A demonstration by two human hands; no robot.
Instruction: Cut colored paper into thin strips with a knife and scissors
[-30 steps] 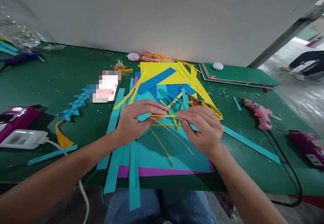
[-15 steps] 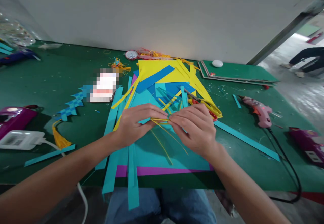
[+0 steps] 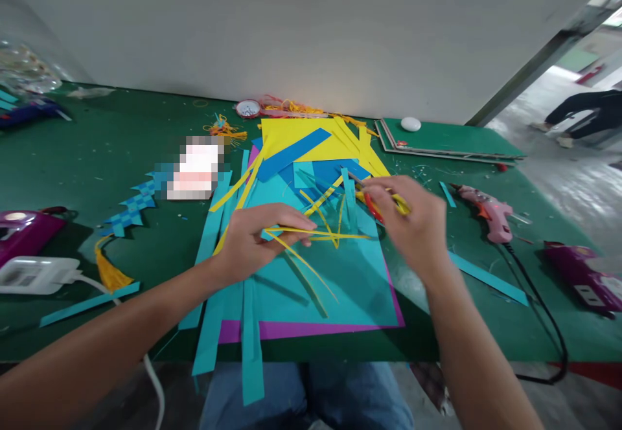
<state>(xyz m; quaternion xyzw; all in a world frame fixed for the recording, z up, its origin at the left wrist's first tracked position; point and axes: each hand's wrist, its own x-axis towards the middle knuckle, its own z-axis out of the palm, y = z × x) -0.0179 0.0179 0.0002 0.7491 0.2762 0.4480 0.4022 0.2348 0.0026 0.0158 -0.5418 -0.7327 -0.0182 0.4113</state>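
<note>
My left hand [image 3: 253, 239] is closed in a pinch on a bundle of thin yellow paper strips [image 3: 315, 232] together with a small teal scrap, held just above a teal paper sheet [image 3: 350, 287]. The strips fan out to the right and downward. My right hand [image 3: 413, 223] is off the strips and lies further right, fingers curled over the red-handled scissors [image 3: 374, 208], which rest among yellow strips. The scissors' grey blade points up-left. A purple sheet [image 3: 311, 329] lies under the teal one. Yellow paper [image 3: 291, 133] and blue strips lie behind.
Green table [image 3: 97, 151]. On the right are a pink glue gun [image 3: 486, 208] with a black cord and a purple device [image 3: 578, 274]. On the left are a white adapter [image 3: 34, 273], a purple device [image 3: 24, 229] and a woven blue piece with tassel [image 3: 129, 210]. Teal strips overhang the near edge. Another person [image 3: 583, 109] is far right.
My right hand has let go of the yellow strips and moved right and away onto the scissors. My left hand stays in place, holding the strips alone.
</note>
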